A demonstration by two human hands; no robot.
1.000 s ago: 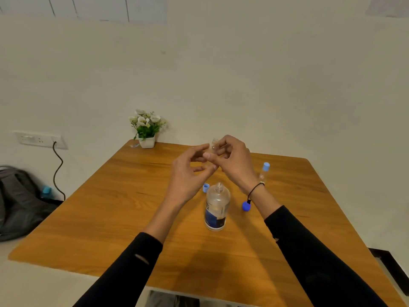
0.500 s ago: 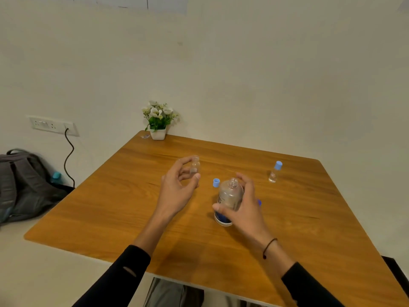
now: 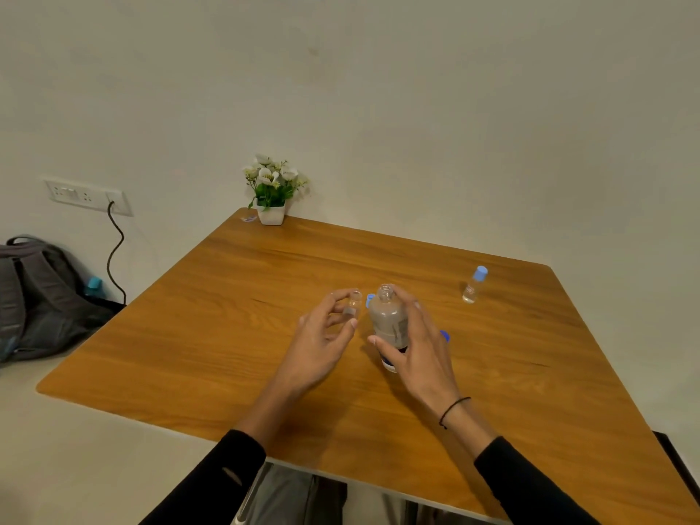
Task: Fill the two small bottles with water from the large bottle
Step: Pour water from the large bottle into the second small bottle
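The large clear bottle (image 3: 388, 322) with a blue label stands uncapped on the wooden table (image 3: 227, 335), and my right hand (image 3: 418, 350) is wrapped around its body. Just to its left, my left hand (image 3: 322, 335) holds a small clear bottle (image 3: 353, 304) upright and uncapped between thumb and fingers. A second small bottle (image 3: 473, 285) with a light blue cap stands apart at the right rear of the table. A light blue small cap (image 3: 369, 299) lies between the two held bottles, and a dark blue cap (image 3: 444, 335) peeks out behind my right hand.
A white pot of flowers (image 3: 272, 191) sits at the table's far left corner by the wall. On the floor to the left lies a grey backpack (image 3: 34, 297) under a wall socket with a black cable (image 3: 113, 252).
My right hand left the small bottle, dropped to the large bottle and gripped it. My left hand kept the small bottle and lowered it beside the large bottle. The view tilted down.
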